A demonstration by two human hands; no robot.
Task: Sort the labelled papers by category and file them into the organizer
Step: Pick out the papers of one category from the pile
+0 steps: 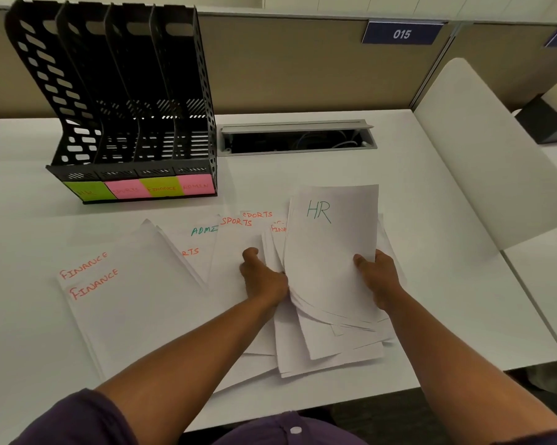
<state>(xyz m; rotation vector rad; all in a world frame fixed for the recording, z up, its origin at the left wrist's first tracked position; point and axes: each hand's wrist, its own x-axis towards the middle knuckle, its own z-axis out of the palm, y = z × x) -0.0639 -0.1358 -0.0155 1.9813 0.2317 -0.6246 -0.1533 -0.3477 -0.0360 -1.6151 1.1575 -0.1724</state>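
Note:
A black organizer (132, 91) with several slots stands at the back left; sticky labels on its front read HR, SPORTS, FINANCE, ADMIN. White labelled papers lie fanned across the desk: two FINANCE sheets (135, 300) at the left, an ADMIN sheet (203, 231) and SPORTS sheets (238, 221) in the middle. My right hand (378, 277) grips the right edge of a raised stack of papers topped by an HR sheet (328, 252). My left hand (262, 274) holds the same stack at its left edge.
An open cable tray (298, 139) is set into the white desk (431, 203) behind the papers. A white divider panel (482, 149) rises at the right, with a dark box (546, 120) beyond it. A beige partition wall carries a blue "015" plate (402, 33).

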